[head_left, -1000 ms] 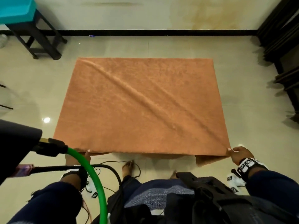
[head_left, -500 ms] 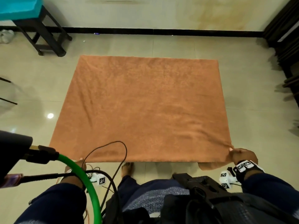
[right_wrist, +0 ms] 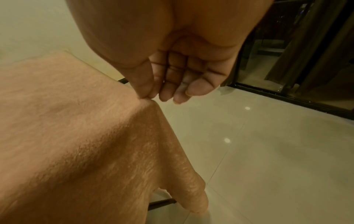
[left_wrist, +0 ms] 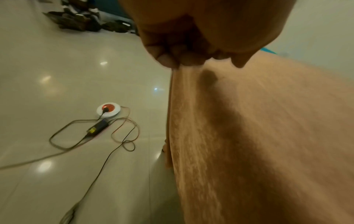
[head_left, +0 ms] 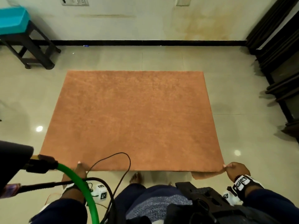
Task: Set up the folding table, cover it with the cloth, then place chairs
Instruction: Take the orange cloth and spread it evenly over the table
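An orange cloth (head_left: 134,120) lies flat and smooth over the folding table, which it hides almost fully; a dark table leg (right_wrist: 162,202) shows under the hanging corner. My left hand (head_left: 80,167) grips the near-left edge of the cloth (left_wrist: 249,136), fingers curled round it. My right hand (head_left: 233,168) pinches the near-right corner of the cloth (right_wrist: 76,136) between thumb and forefinger (right_wrist: 142,89). That corner droops below the table edge.
A dark stool with a teal cushion (head_left: 13,20) stands at the far left by the wall. Dark furniture (head_left: 281,62) lines the right side. A white round socket with cables (left_wrist: 108,109) lies on the tiled floor at my left. Green and black cables (head_left: 77,180) hang near my left arm.
The diagonal wrinkle across the cloth has been pulled out and the cloth now lies flat. Both hands still hold the near edge; the view has tipped up toward the wall.
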The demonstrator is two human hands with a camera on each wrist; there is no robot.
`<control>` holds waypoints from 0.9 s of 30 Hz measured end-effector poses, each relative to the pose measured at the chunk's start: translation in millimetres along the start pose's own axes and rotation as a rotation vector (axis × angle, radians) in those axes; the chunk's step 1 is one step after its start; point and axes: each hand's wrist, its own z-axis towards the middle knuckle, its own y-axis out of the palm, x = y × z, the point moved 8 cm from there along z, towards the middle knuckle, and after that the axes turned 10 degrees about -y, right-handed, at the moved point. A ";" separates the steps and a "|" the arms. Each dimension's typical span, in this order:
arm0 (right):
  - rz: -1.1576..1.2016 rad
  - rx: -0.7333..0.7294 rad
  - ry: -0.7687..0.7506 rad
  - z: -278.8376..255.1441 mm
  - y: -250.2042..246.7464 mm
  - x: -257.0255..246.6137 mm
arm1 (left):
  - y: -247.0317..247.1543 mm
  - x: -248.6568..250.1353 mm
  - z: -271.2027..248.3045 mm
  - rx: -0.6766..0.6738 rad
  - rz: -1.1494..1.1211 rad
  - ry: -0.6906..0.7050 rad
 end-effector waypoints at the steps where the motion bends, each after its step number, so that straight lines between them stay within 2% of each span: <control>1: -0.011 -0.017 -0.001 0.6 1.3 -1.0 | 0.7 17.0 -18.2 0.033 0.119 0.048; 4: 0.033 -0.028 0.005 -1.4 2.9 -3.4 | 29.1 76.5 -51.5 0.092 0.525 0.379; 8: 0.095 -0.017 0.012 -7.2 -4.3 -3.8 | 91.6 113.7 -106.6 -0.004 0.770 0.664; 12: 0.147 -0.021 -0.120 4.5 -6.9 0.9 | 176.6 133.2 -179.6 -0.141 0.851 0.808; 15: 0.137 -0.103 -0.310 18.2 -1.0 4.1 | 248.6 130.4 -247.9 -0.225 0.887 0.918; 18: 0.164 -0.270 -0.474 27.2 2.5 4.9 | 318.8 107.5 -330.1 -0.305 0.978 0.975; 20: 0.157 -0.410 -0.609 30.3 4.0 11.3 | 355.9 82.6 -375.0 -0.352 1.070 0.936; 22: 0.088 -0.547 -0.662 36.1 -0.9 33.5 | 384.4 60.5 -408.6 -0.358 1.148 0.889; 24: 0.006 -0.583 -0.665 49.5 -13.8 63.6 | 402.8 45.2 -432.8 -0.310 1.221 0.859; 27: -0.022 -0.503 -0.586 75.8 -41.2 115.1 | 419.2 28.6 -453.8 -0.227 1.364 0.847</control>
